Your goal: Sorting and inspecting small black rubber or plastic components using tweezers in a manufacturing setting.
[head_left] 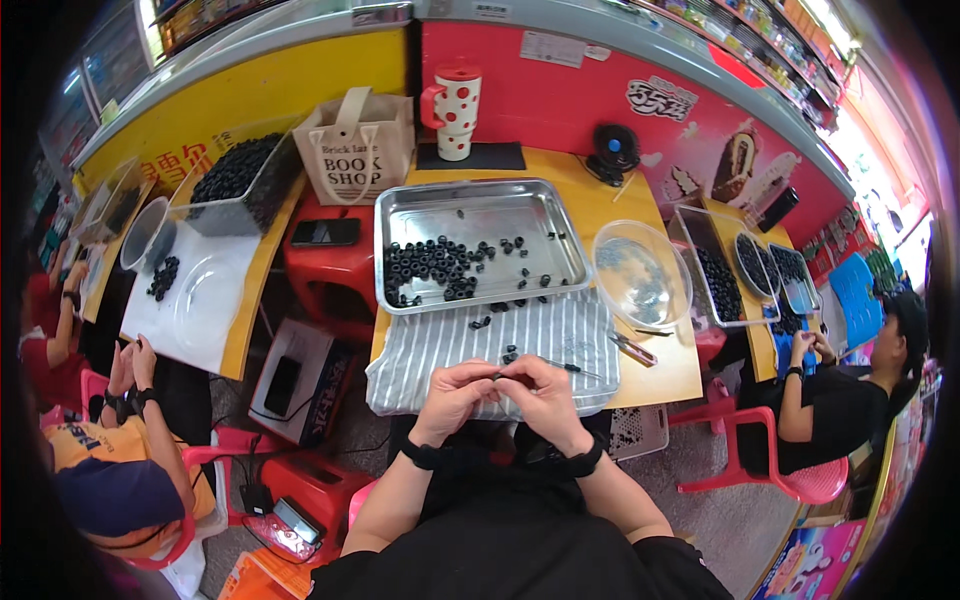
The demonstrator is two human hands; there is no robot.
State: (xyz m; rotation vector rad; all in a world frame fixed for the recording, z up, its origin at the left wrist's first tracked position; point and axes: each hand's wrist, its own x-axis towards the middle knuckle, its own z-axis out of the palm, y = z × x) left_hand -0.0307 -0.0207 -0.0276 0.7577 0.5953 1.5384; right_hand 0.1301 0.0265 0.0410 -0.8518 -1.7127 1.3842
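My left hand (450,402) and my right hand (545,398) meet fingertip to fingertip over the near edge of a striped cloth (420,350). Pinched between them is a small black part (497,377), mostly covered by the fingers. Just beyond the hands lie a few loose black ring-shaped parts (510,354) and a thin dark-handled tool (572,367). A metal tray (480,205) rests at the cloth's far side, holding many black ring-shaped parts (430,265). To its right stands a clear round tub (682,285) with small greyish contents, and nearer lies a hand tool with reddish handles (635,350).
Behind the tray stand a canvas tote bag (355,150), a red-dotted tumbler (458,115) and a small black fan (612,153). Red stools (340,262) flank the table. Co-workers sit left (130,470) and right (840,400), beside bins (240,180) of black parts.
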